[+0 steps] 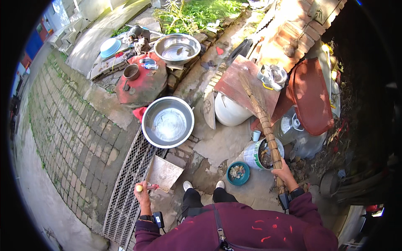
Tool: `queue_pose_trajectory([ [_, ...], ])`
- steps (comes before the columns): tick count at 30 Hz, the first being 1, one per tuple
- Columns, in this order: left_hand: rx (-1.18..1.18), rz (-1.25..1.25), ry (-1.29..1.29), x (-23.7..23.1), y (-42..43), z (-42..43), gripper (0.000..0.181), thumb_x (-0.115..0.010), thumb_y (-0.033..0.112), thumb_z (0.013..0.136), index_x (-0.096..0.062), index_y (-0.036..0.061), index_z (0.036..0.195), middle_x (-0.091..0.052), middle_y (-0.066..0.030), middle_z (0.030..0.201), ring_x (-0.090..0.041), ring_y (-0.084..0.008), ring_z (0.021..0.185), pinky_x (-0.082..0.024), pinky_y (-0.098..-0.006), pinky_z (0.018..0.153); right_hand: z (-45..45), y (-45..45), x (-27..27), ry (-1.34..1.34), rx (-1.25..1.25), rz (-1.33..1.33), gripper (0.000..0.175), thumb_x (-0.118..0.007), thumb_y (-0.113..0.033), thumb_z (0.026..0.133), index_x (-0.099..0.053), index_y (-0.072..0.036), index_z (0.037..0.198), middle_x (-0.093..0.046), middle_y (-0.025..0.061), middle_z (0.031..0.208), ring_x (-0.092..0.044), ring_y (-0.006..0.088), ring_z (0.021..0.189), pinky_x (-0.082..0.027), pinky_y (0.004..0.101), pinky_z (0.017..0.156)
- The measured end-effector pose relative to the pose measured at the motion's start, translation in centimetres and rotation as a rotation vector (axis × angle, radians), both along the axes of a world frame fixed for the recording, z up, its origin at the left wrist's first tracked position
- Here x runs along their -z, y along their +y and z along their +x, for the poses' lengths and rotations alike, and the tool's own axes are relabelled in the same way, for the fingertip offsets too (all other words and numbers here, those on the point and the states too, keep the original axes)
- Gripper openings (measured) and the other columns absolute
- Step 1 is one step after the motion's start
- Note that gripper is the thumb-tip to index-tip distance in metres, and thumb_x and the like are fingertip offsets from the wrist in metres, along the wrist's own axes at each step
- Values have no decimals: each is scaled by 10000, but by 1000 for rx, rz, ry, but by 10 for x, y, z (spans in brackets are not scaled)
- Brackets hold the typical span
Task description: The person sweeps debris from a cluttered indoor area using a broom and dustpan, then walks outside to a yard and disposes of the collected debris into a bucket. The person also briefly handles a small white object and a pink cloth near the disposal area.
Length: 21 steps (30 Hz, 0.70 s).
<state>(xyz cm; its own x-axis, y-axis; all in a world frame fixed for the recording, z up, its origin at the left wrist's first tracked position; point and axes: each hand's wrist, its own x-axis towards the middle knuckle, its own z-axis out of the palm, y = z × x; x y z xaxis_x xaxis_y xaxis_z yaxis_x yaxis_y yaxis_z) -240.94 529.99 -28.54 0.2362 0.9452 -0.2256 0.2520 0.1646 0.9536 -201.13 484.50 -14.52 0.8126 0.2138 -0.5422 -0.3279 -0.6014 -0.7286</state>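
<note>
My left hand, at the lower left, grips the handle of a dustpan, whose pale flat pan hangs over the edge of a metal mesh panel. On the right, my right hand is closed around the bound stalk of a straw broom. The broom slants up and away, its far end over a reddish board. Beside the broom stands a bucket with debris in it. A teal bowl holding scraps sits on the ground, left of my right hand.
Ahead on the left are a large metal basin and a red-covered round block bearing a small pot. Another steel basin holds water. A white container supports the board. Large plastic bottles and a brown-red basket-like object crowd the right.
</note>
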Motion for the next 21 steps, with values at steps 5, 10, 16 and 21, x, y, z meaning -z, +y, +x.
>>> queue_pose_trajectory([
  [5, 179, 97, -10, -81, -25, 62, 158, -663, 129, 815, -557, 26, 761, -625, -83, 823, -560, -98, 753, -453, -238, 713, 1, -32, -27, 14, -52, 147, 842, -657, 1, 629, -271, -63, 1374, -560, 57, 853, -533, 131, 596, -451, 273, 487],
  [10, 251, 173, -189, -153, -33, 145, 226, -662, 218, 826, -532, 65, 724, -593, -38, 673, -596, -127, 725, -460, -265, 662, 62, -29, -20, -250, -152, -69, 874, -663, -84, 620, -245, -67, 1388, -595, 129, 931, -578, 174, 700, -481, 298, 615],
  [16, 270, 176, -388, -193, -31, 236, 243, -693, 235, 803, -526, 71, 735, -574, -22, 648, -569, -92, 634, -432, -208, 590, 73, -29, 1, -215, -293, -356, 959, -719, -149, 604, -199, -79, 1407, -574, 218, 1055, -578, 281, 944, -450, 329, 813],
  [21, 316, 227, -518, -206, -36, 305, 254, -701, 255, 794, -529, 80, 727, -582, -19, 657, -544, -85, 613, -415, -218, 573, 39, -48, -11, -277, -454, -334, 912, -678, -131, 614, -206, -69, 1393, -571, 279, 1023, -566, 389, 974, -451, 368, 815],
])
